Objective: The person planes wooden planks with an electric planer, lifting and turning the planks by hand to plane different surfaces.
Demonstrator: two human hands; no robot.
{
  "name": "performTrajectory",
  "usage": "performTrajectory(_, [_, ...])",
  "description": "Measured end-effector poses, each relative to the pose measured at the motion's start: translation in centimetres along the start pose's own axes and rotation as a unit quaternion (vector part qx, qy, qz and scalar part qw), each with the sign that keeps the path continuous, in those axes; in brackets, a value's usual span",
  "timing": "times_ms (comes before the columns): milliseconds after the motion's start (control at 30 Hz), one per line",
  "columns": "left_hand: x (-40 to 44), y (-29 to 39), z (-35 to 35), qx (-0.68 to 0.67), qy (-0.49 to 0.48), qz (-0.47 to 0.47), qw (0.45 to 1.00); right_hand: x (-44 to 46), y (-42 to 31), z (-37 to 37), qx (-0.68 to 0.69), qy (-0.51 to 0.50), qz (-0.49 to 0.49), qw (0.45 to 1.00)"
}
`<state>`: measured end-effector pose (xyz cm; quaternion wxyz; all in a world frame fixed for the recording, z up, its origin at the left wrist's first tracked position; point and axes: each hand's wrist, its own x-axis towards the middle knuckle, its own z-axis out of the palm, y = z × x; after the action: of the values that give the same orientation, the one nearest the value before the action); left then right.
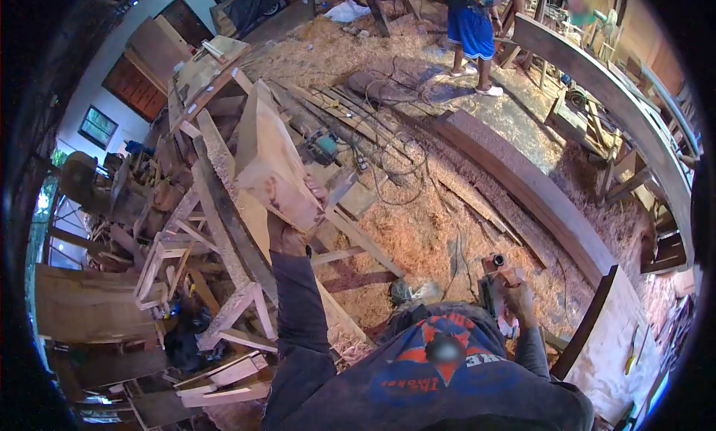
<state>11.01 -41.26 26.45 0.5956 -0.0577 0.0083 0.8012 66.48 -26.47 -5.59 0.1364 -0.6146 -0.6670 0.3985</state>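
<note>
My left hand (pixel 291 238) is closed on the near end of a thick, pale wooden beam (pixel 270 144). Part of this hand is hidden by the wood, and fingers show along the beam's right side. The beam stretches away from me over a rough timber stand (pixel 224 229). Low at my right side, my right hand (pixel 518 300) is wrapped round a handheld power tool (pixel 490 291) with a round, dark opening at its front. Its exact kind is hard to make out. The tool is held apart from the beam.
Shavings cover the floor (pixel 403 237), where a cable (pixel 380 185) lies coiled near a green power tool (pixel 322 146). A long curved timber (pixel 522 181) lies to the right. Scrap wood (pixel 231 375) is piled at left. A person in blue shorts (pixel 470 35) stands at the back.
</note>
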Motion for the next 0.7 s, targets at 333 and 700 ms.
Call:
performTrajectory(333, [0.4,0.4,-0.7,0.009,-0.003,-0.010,1.000,-0.4,-1.6,-1.2,0.076,-0.025,0.030,0.996])
performTrajectory(700, [-0.7,-1.4,-2.4,0.033,-0.023,-0.003,0.999,-1.5,-5.4,-2.7,-0.019,-0.020,-0.078,0.997])
